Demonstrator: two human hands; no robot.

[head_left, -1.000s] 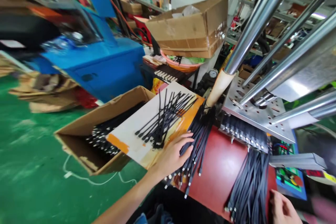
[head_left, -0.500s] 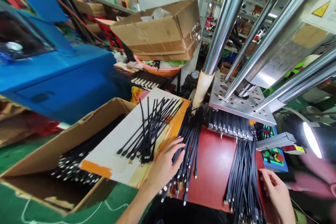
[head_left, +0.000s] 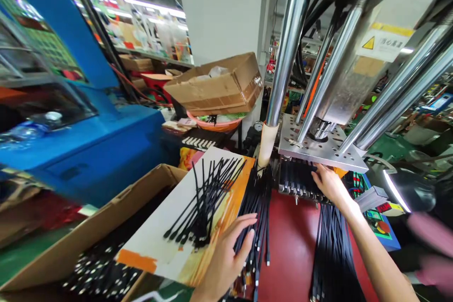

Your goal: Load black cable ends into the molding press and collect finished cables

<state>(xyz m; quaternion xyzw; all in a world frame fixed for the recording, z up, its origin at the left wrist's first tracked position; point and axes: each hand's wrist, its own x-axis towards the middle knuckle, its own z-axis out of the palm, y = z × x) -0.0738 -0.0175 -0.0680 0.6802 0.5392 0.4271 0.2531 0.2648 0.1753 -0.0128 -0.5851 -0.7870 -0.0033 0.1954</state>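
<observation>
My left hand (head_left: pixel 228 252) lies flat with fingers spread on the edge of a white and orange board (head_left: pixel 177 231), its fingertips touching a bundle of black cables (head_left: pixel 255 207) on a red work surface (head_left: pixel 292 250). My right hand (head_left: pixel 327 181) reaches forward to a row of black cables in a metal fixture (head_left: pixel 299 179) under a perforated steel plate (head_left: pixel 318 148); its fingers curl on the cables there. A second bundle of black cables (head_left: pixel 331 250) lies under my right forearm. Loose black cable ties (head_left: pixel 205 203) lie on the board.
An open cardboard box (head_left: pixel 95 245) with black cables stands at the lower left. Steel press columns (head_left: pixel 288 42) rise above the plate. A blue machine (head_left: pixel 81 151) is on the left, another cardboard box (head_left: pixel 215 87) sits behind. A lamp (head_left: pixel 406 191) is at the right.
My right hand moved from the near cable bundle up and forward to the fixture under the steel plate. The view tilted upward. My left hand stayed on the board's edge.
</observation>
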